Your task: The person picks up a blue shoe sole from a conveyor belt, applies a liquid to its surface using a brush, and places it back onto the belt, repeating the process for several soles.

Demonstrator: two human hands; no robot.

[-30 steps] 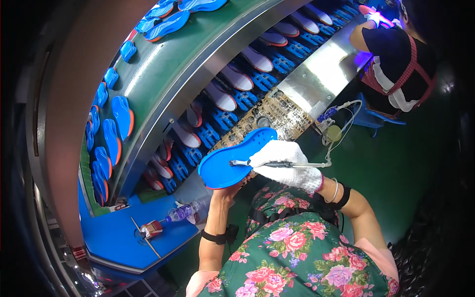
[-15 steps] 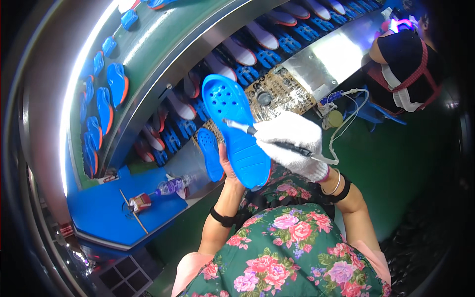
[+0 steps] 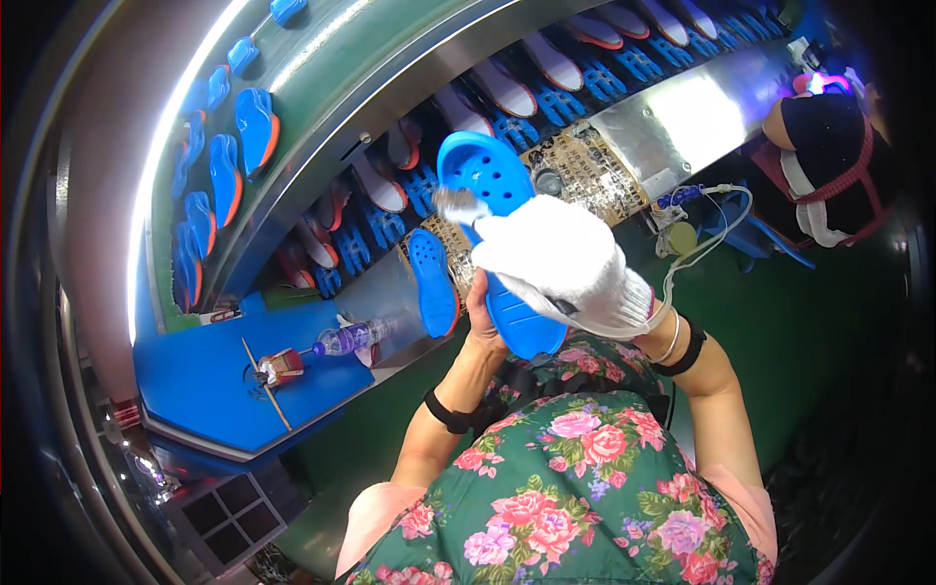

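Note:
A blue shoe sole (image 3: pixel 499 183) with round holes near its toe is held up in front of me. My bare left hand (image 3: pixel 484 317) grips its left edge, thumb showing and the other fingers hidden behind. My right hand (image 3: pixel 564 255), in a white knit glove, is closed round a brush (image 3: pixel 458 205) whose bristles lie at the sole's left edge. The glove covers the middle of the sole and most of the brush handle. From the glove a thin pale hose (image 3: pixel 673 278) runs up to the right. Another blue sole (image 3: pixel 432 283) with a red edge rests on the bench beside my left hand.
Shoe uppers (image 3: pixel 507 90) and blue parts (image 3: pixel 561 105) line the shelf ahead. More soles (image 3: pixel 257 132) lie on a green belt at upper left. A plastic bottle (image 3: pixel 351 338) is on the blue board (image 3: pixel 195 390). At far right another person (image 3: pixel 829 136) sits.
The brush has moved from the sole's middle to its upper left edge, and my gloved hand now covers more of the sole. My view has shifted slightly, so the surroundings sit farther right.

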